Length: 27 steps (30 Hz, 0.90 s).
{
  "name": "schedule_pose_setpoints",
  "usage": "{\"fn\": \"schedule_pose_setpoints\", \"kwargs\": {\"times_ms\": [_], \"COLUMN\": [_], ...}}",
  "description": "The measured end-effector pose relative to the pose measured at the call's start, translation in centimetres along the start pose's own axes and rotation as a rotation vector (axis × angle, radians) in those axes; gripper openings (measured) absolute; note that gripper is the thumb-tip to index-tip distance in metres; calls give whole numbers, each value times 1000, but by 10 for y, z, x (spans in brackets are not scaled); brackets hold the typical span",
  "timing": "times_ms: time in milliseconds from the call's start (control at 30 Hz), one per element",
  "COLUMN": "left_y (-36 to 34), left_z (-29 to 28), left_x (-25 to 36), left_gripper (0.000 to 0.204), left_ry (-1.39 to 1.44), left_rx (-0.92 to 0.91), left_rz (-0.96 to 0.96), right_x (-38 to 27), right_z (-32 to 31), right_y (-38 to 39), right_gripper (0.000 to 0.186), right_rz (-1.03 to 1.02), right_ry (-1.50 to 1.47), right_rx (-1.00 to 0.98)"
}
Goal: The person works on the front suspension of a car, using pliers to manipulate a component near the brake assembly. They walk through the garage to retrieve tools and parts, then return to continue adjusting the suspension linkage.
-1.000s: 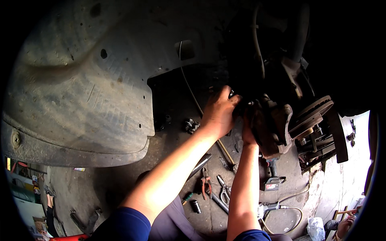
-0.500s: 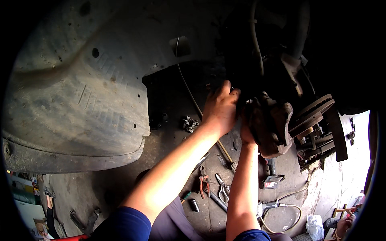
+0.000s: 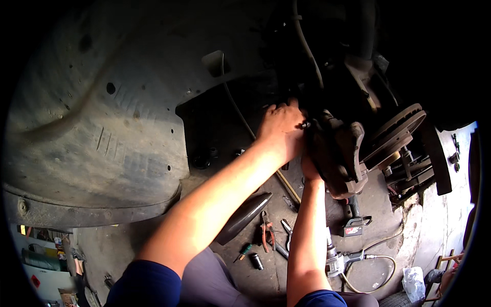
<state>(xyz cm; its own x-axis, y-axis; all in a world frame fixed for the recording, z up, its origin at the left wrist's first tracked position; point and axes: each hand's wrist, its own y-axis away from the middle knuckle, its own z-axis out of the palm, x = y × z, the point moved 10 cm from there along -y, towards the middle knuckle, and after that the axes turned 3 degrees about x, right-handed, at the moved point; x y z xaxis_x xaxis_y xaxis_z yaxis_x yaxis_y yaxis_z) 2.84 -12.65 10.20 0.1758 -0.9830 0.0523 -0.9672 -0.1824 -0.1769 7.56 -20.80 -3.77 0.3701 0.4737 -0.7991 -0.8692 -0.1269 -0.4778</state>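
Head view: the person works with both forearms extended beneath the vehicle body, beside a dark wheel-arch panel [image 3: 133,148]. The brake caliper [image 3: 335,166] is located at the right hand, to the left of the brake disc [image 3: 394,137]. The left hand [image 3: 280,125] is at the caliper's left side with its fingers bent; a small bright metal fitting [image 3: 305,125] lies beside it. The fingertips are in shadow, so whether this hand grips anything cannot be told. The right hand [image 3: 310,168] lies against the caliper's lower left side; its fingers are hidden, and its grip cannot be told. A pale hose [image 3: 308,48] hangs above the caliper

On the floor below, between the forearms: pliers [image 3: 267,236] with red handles, a screwdriver [image 3: 246,249] with a green handle, and a dark cylindrical socket [image 3: 257,262]. To the right of the right forearm: a cordless power tool [image 3: 353,225], a grey air tool [image 3: 337,264] with a looped hose attached, and a clear plastic bag [image 3: 413,284]
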Motion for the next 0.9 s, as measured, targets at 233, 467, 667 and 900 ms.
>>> {"fn": "schedule_pose_setpoints", "kwargs": {"times_ms": [233, 467, 667, 900], "left_y": [1, 8, 1, 6], "left_z": [-5, -5, -15, -25], "left_x": [4, 16, -4, -39], "left_gripper": [20, 27, 28, 28], "left_ry": [-64, -300, -364, 166], "left_rx": [53, -10, -82, 39], "left_rz": [145, 325, 295, 100], "right_x": [8, -44, -49, -55], "right_z": [-3, -1, 1, -5], "right_y": [-18, -22, -20, -26], "right_gripper": [39, 39, 41, 44], "right_rz": [34, -75, -28, 2], "right_ry": [384, 359, 263, 230], "right_rx": [-67, -85, -88, -75]}}
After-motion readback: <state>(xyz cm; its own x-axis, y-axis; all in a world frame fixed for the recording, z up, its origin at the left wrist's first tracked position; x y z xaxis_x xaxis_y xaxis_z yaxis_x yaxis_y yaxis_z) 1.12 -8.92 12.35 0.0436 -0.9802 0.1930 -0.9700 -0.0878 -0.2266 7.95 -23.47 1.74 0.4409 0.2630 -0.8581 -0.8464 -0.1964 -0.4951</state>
